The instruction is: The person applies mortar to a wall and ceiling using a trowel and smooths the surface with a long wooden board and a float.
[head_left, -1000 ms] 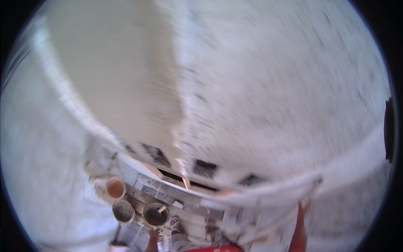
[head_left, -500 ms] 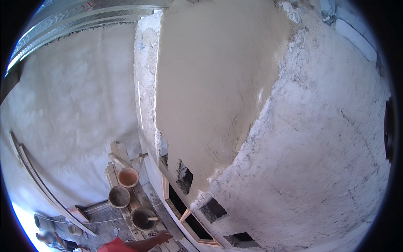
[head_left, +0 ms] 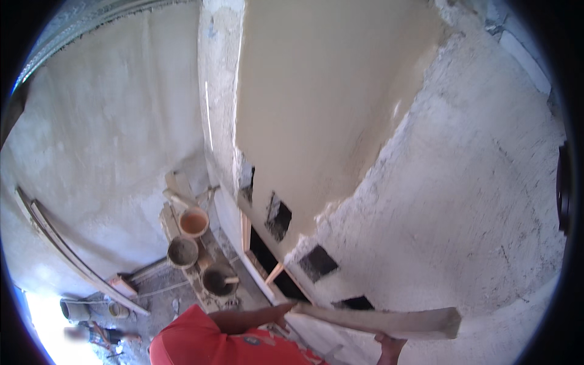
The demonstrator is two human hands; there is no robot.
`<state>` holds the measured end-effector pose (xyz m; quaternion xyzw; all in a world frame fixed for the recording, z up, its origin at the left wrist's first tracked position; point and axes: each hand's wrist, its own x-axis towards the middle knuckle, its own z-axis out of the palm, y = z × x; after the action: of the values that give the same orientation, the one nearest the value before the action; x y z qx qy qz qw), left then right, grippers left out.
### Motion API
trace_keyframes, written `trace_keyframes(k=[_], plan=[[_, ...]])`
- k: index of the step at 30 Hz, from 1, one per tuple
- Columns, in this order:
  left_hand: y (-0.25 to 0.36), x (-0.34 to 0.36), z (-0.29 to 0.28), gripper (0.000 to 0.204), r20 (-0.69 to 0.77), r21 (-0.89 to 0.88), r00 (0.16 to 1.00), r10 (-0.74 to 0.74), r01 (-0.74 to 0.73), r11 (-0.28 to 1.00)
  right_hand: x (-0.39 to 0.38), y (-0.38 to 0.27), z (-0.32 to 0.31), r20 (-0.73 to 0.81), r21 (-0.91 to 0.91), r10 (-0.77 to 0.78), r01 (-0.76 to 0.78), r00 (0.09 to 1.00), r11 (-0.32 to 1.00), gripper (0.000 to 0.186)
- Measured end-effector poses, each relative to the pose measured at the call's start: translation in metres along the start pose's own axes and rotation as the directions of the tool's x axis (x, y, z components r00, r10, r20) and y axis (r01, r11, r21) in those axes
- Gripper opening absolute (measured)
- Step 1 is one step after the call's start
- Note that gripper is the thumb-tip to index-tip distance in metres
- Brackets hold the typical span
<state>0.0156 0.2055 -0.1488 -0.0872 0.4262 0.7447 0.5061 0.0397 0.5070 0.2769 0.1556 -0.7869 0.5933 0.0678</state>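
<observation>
A long grey-brown wooden board (head_left: 377, 321) lies slantwise across the lower part of the view, in front of the wall. At its left end my left hand (head_left: 281, 314) is closed on it, with some fingers hidden. My right hand (head_left: 388, 345) grips the lower edge farther right, its thumb side showing. Behind the board rises a wall with a smooth, damp-looking beige plaster coat (head_left: 328, 103). That coat ends in a ragged edge against rougher grey-white wall (head_left: 462, 213). Dark square holes (head_left: 318, 263) run along its lower part.
On planks to the left stand a bucket of reddish liquid (head_left: 194, 222), a bucket of grey matter (head_left: 182, 252) and a dark bucket (head_left: 220, 281) with a handle sticking out. Long strips (head_left: 79, 261) lean on the left wall. A person (head_left: 104, 334) is far below at lower left.
The board has come into view in both my hands. Before, only my left arm showed, its hand near the planks. The view has shifted, and more of my red shirt shows.
</observation>
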Motion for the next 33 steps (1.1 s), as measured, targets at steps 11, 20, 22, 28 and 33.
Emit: trace_keyframes(k=[11, 20, 22, 28, 33], plan=[[0.126, -0.099, 0.055, 0.035, -0.462, -0.721, 0.835, 0.3, -0.55, 0.422, 0.023, -0.037, 0.0, 0.115, 0.585, -0.449, 0.304, 0.886, 0.751, 0.048], [0.215, -0.128, 0.043, 0.03, -0.516, -0.669, 0.57, 0.64, -0.734, 0.114, -0.038, 0.02, -0.005, -0.142, 0.691, 0.111, 0.019, 0.984, 0.722, 0.103], [0.224, -0.131, 0.014, 0.031, -0.502, -0.652, 0.533, 0.681, -0.75, 0.107, -0.041, 0.026, 0.005, -0.17, 0.803, 0.198, 0.019, 0.965, 0.596, 0.101], [0.293, -0.161, -0.023, 0.031, -0.398, -0.639, 0.462, 0.792, -0.759, 0.121, -0.027, 0.058, 0.041, -0.214, 0.895, 0.263, 0.081, 0.941, 0.438, 0.074], [0.329, -0.155, -0.07, 0.036, -0.529, -0.206, 0.269, 0.805, -0.961, 0.186, 0.0, 0.126, 0.076, -0.274, 0.906, 0.481, 0.056, 0.833, 0.419, 0.052]])
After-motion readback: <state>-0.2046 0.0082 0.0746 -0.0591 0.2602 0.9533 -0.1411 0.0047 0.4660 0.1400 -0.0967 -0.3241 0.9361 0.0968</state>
